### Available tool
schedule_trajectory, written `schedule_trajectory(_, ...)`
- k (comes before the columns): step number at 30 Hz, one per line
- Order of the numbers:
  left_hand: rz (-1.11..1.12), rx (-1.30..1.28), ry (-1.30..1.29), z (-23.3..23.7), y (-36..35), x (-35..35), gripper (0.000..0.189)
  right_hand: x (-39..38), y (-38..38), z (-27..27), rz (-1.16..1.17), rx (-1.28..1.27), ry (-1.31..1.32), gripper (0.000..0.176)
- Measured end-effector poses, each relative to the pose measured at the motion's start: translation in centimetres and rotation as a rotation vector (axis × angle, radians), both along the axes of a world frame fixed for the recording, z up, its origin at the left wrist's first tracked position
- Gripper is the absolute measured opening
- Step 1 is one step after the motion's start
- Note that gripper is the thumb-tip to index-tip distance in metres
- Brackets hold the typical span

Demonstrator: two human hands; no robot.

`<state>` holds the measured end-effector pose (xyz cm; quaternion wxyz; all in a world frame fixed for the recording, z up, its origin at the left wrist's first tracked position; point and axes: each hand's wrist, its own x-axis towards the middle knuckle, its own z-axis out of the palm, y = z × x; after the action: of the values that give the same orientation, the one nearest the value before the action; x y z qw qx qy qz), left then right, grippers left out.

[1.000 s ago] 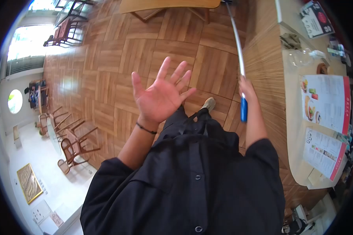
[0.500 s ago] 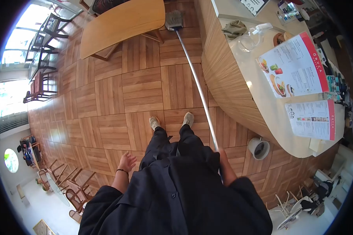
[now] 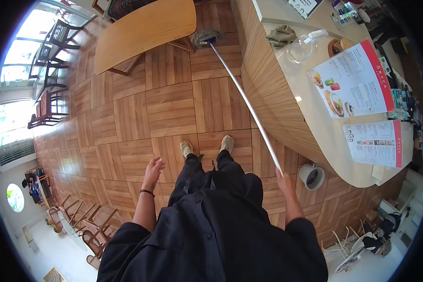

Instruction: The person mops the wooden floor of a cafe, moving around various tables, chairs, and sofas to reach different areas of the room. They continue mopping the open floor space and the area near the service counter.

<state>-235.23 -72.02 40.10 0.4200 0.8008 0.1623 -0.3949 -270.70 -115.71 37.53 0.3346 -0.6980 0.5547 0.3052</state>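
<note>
My right hand (image 3: 285, 182) is closed around the long silver handle of a mop (image 3: 242, 95). The handle slants up and to the left, away from me. At its far end the grey mop head (image 3: 206, 37) lies on the wooden floor, by a leg of the wooden table (image 3: 148, 30). My left hand (image 3: 154, 170) hangs free over the floor with loosely bent fingers and holds nothing. A dark band is on that wrist.
A curved counter (image 3: 310, 124) on the right carries menus (image 3: 350, 84), a clear bottle (image 3: 301, 49) and a crumpled cloth (image 3: 281, 35). Beside its base stands a light bucket (image 3: 311, 176). Dark chairs (image 3: 49, 105) line the windows at left.
My right hand has moved forward and right, away from my body. The mop head has turned and shifted slightly left and nearer. My left hand has risen forward, its fingers more bent.
</note>
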Motion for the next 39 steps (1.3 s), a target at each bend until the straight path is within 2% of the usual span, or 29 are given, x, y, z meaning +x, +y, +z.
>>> schedule_trajectory(1, -0.04, -0.011, -0.04, 0.4, -0.6, 0.0, 0.051, 4.8, -0.6, 0.4, -0.051, 0.081, -0.037, 0.075)
schedule_trajectory(2, -0.059, -0.022, -0.03, 0.1, -0.3, -0.3, 0.051, 8.0, -0.8, -2.2, -0.013, 0.023, -0.13, 0.073)
schedule_trajectory(4, -0.09, -0.053, -0.009, -0.8, 0.5, -1.5, 0.052, 17.1, 0.0, -1.1, -0.043, 0.068, -0.269, 0.068)
schedule_trajectory(5, -0.062, -0.04, 0.02, -1.1, 1.2, -2.3, 0.052, 21.5, 0.2, 1.3, -0.002, 0.091, -0.195, 0.067)
schedule_trajectory(7, -0.01, -0.018, 0.079, -1.4, 3.6, -4.4, 0.054, 25.5, 0.4, -2.2, 0.0, 0.301, -0.207, 0.068)
schedule_trajectory(9, 0.075, 0.047, 0.148, -2.0, 6.5, -6.6, 0.054, 25.6, 1.8, -4.5, -0.03, 0.242, -0.235, 0.069)
schedule_trajectory(10, 0.118, 0.078, 0.185, -2.6, 8.1, -7.7, 0.054, 25.1, 2.5, -2.4, -0.052, 0.178, -0.181, 0.069)
schedule_trajectory(13, 0.331, 0.056, 0.352, -7.1, 14.4, -11.1, 0.052, 18.1, 4.3, -10.6, 0.031, -0.238, -0.294, 0.07)
schedule_trajectory(14, 0.307, -0.011, 0.427, -11.9, 19.0, -12.4, 0.053, 16.4, 4.7, -7.0, 0.004, -0.193, -0.267, 0.071)
schedule_trajectory(15, 0.279, -0.004, 0.409, -12.2, 19.8, -13.2, 0.053, 14.9, 5.5, -2.6, -0.029, -0.147, -0.241, 0.071)
schedule_trajectory(17, 0.211, 0.014, 0.368, -11.9, 20.0, -13.8, 0.053, 8.7, 5.8, -5.7, -0.058, 0.012, -0.157, 0.074)
schedule_trajectory(19, 0.138, 0.031, 0.324, -11.6, 19.6, -13.6, 0.053, 4.0, 8.1, -3.8, -0.039, 0.069, -0.059, 0.073)
schedule_trajectory(21, 0.127, 0.034, 0.312, -10.8, 19.2, -12.5, 0.053, -3.2, 12.9, -5.3, -0.045, -0.045, -0.088, 0.068)
schedule_trajectory(22, 0.154, 0.029, 0.323, -10.2, 18.8, -11.4, 0.053, -6.2, 15.6, -4.3, -0.068, -0.034, -0.021, 0.074)
schedule_trajectory(23, 0.182, 0.025, 0.335, -9.4, 18.9, -10.2, 0.054, -11.5, 18.2, -7.1, -0.078, -0.046, 0.033, 0.07)
schedule_trajectory(24, 0.172, -0.001, 0.281, -8.8, 19.6, -9.1, 0.054, -12.6, 21.8, -3.0, -0.067, -0.051, 0.051, 0.071)
schedule_trajectory(28, 0.188, -0.078, 0.111, -7.9, 24.1, -6.1, 0.053, -20.3, 32.6, -1.0, -0.11, -0.01, 0.184, 0.066)
schedule_trajectory(33, 0.339, -0.073, 0.141, -8.7, 33.6, -6.3, 0.052, -23.5, 41.5, -1.0, -0.169, 0.048, 0.222, 0.062)
schedule_trajectory(39, 0.663, -0.076, 0.331, -11.0, 41.9, -12.7, 0.047, -18.6, 44.7, -2.5, -0.176, 0.109, 0.15, 0.058)
